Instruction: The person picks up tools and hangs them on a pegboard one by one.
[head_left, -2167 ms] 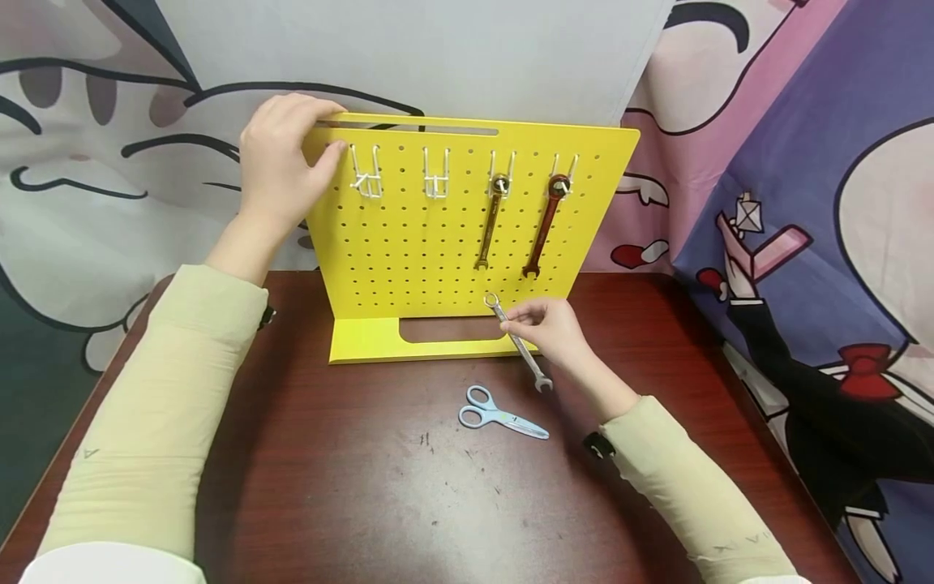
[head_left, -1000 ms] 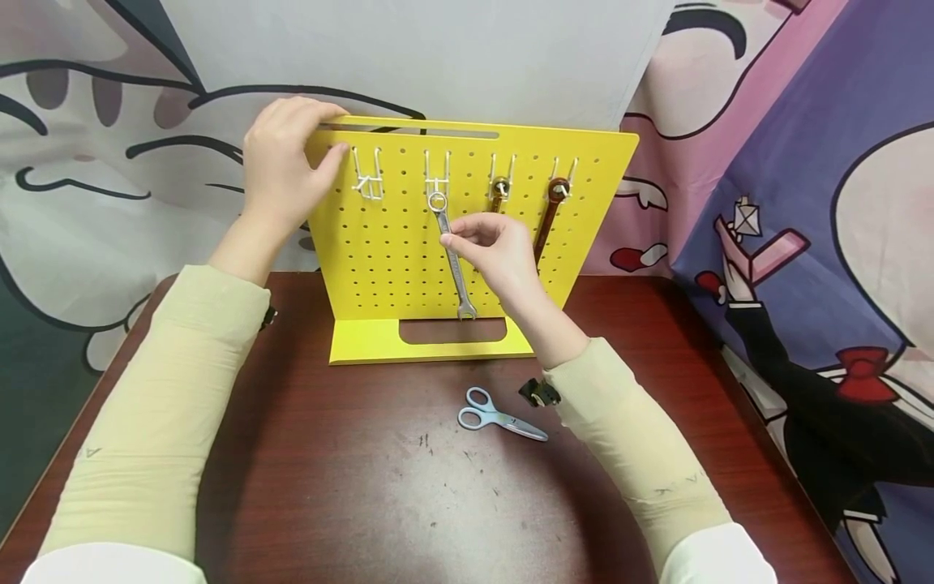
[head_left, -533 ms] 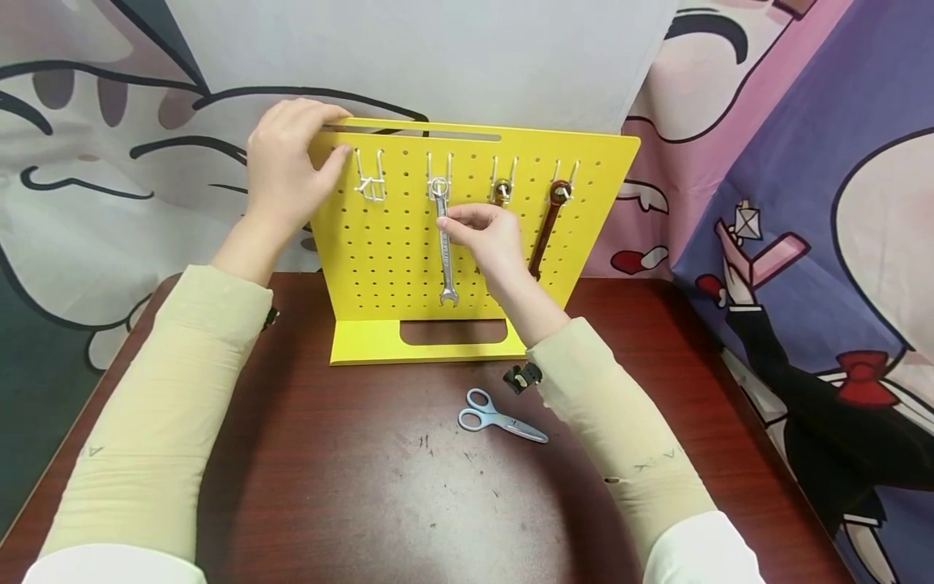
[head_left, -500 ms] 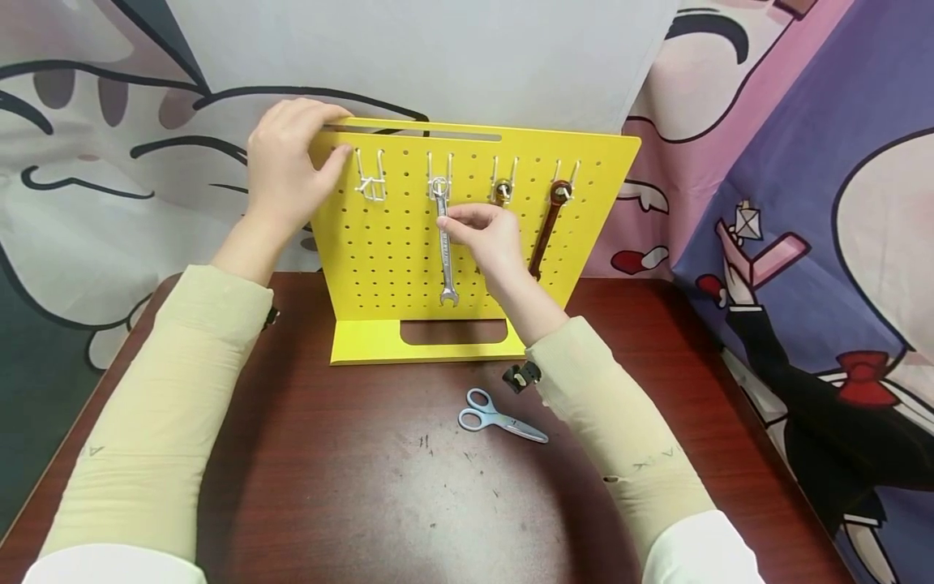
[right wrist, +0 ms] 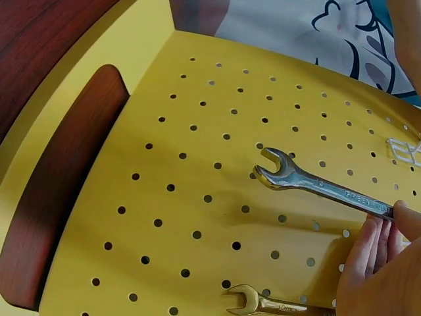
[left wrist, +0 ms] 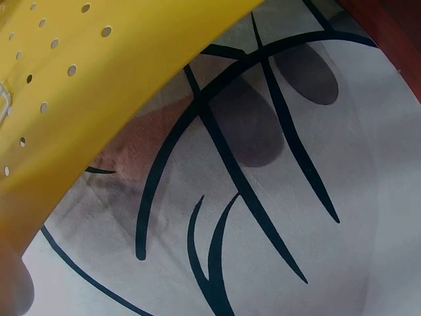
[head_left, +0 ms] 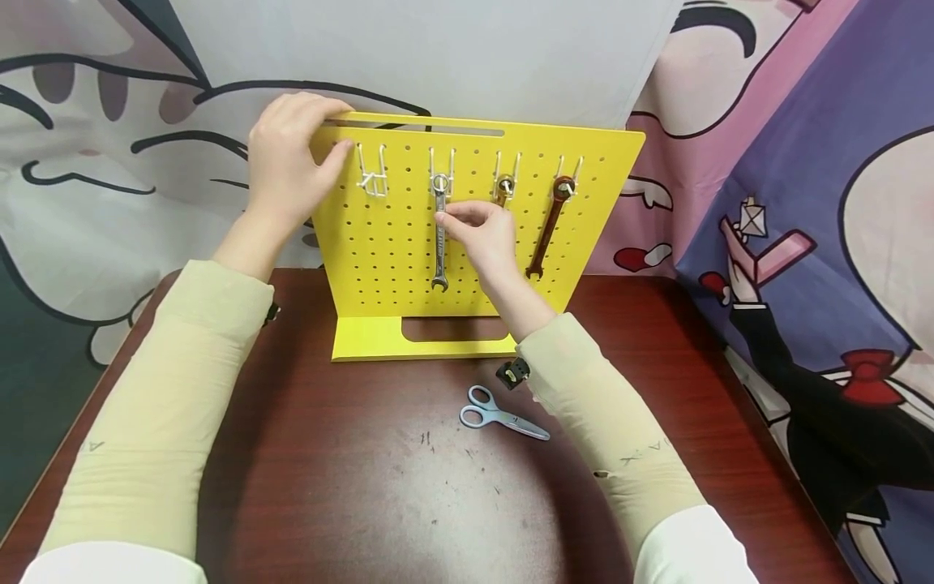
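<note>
My right hand (head_left: 485, 235) pinches a silver combination wrench (head_left: 441, 243) near its upper end. The wrench hangs upright against the yellow pegboard (head_left: 394, 276), its ring end at the second white hook (head_left: 441, 166) from the left. In the right wrist view the open-jaw end of the silver wrench (right wrist: 316, 184) stands a little off the board. My left hand (head_left: 292, 158) grips the pegboard's top left corner, thumb on the front face. In the left wrist view only a fingertip or thumb edge (left wrist: 13, 283) of it shows.
A gold wrench (head_left: 504, 191), partly behind my right hand, and a dark red wrench (head_left: 549, 231) hang on the hooks to the right. The leftmost hook (head_left: 373, 174) carries nothing. Light blue scissors (head_left: 503, 415) lie on the dark wood table (head_left: 350, 462). Printed cloth stands behind.
My right hand has carried the silver wrench up and left from above the table to the second hook. Its lower end has swung toward the board. My left hand keeps its hold.
</note>
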A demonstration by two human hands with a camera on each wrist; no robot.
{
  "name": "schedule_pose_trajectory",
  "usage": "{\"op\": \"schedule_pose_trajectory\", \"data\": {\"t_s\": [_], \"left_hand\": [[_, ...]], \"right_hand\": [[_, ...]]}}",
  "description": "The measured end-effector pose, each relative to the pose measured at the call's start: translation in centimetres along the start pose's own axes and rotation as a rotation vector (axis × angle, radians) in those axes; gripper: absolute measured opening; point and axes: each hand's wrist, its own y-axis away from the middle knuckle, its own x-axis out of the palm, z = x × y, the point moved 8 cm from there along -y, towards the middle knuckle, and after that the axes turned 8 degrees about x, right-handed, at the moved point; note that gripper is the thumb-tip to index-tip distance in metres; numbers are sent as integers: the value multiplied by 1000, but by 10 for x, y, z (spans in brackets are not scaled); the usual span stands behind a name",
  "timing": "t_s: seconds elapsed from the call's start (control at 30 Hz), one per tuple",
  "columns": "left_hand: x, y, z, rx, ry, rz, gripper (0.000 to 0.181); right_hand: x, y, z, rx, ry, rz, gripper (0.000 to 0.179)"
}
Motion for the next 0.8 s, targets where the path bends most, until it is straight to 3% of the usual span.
{"op": "schedule_pose_trajectory", "data": {"t_s": [0.27, 0.47, 0.8], "left_hand": [[-1, 0, -1, -23, 17, -1, 30], [0, 0, 1, -39, 25, 12, 31], [-1, 0, 0, -13, 20, -1, 31]], "right_hand": [[-3, 0, 0, -35, 45, -8, 21], [-8, 4, -5, -14, 90, 25, 25], [-22, 18, -23, 26, 184, 103, 26]]}}
